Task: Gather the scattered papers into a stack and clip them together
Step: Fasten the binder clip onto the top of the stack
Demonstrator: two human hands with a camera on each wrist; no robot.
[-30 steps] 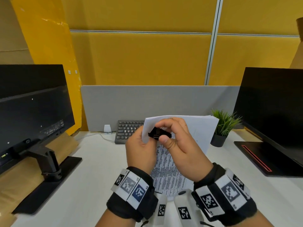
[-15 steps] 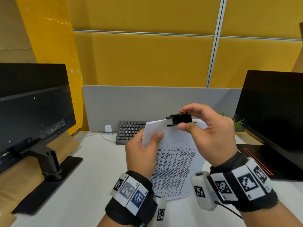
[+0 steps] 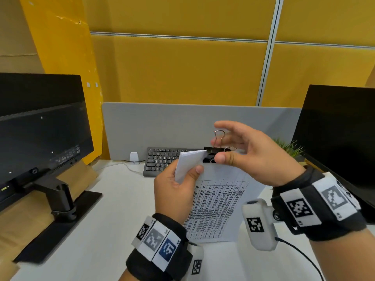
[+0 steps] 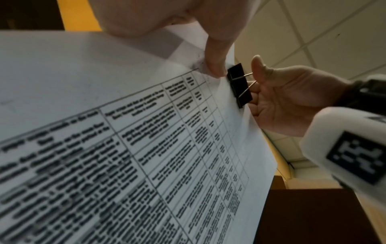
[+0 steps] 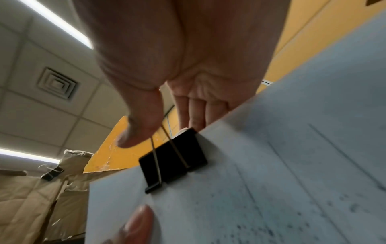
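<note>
A stack of white papers (image 3: 219, 199) with a printed table on the top sheet is held tilted above the desk. My left hand (image 3: 176, 195) grips its upper left corner, thumb (image 4: 217, 62) on the front and the corner sheets bent forward. A black binder clip (image 3: 215, 152) sits clamped on the top edge (image 4: 240, 85), one wire handle standing upright. My right hand (image 3: 243, 155) hovers at the clip with its fingers spread. Its thumb (image 5: 142, 128) touches a wire handle of the clip (image 5: 173, 158), and its other fingers lie behind the papers (image 5: 271, 181).
A black keyboard (image 3: 166, 161) lies behind the papers against a grey divider (image 3: 172, 124). A dark monitor (image 3: 40, 128) on a stand occupies the left, another monitor (image 3: 341, 134) the right, with a small potted plant (image 3: 288, 149) beside it. White desk (image 3: 91, 230) lies below.
My right hand carried the clip from the left corner to the top edge and clamped it on. Its pinch has loosened and the fingers have spread. The left hand kept its hold.
</note>
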